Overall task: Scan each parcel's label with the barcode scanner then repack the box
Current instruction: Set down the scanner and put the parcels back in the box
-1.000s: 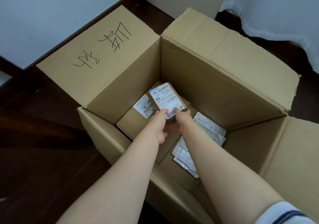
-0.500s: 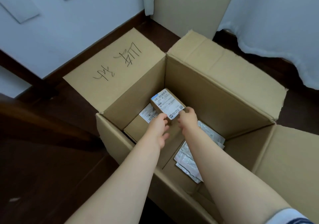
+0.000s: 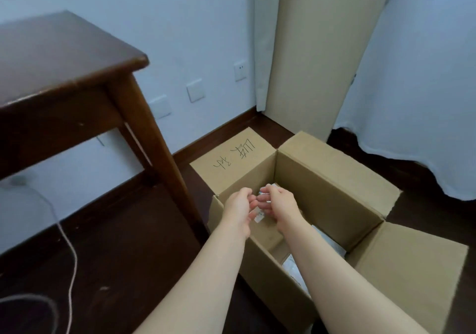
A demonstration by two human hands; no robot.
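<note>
1. A pale blue-white wall (image 3: 201, 24) carries white switch plates (image 3: 195, 93) and a socket (image 3: 240, 70).
2. A dark wooden table (image 3: 59, 58) stands on the left.
3. The floor (image 3: 123, 251) is dark wood.
4. White curtains (image 3: 417, 76) hang on the right, reaching the floor.

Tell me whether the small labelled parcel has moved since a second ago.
Yes. The small parcel has come up: it lay low inside the cardboard box, and now the left hand and right hand hold it near rim level.

Two hands (image 3: 260, 205), one box (image 3: 334, 179), one table (image 3: 64, 58)
</note>
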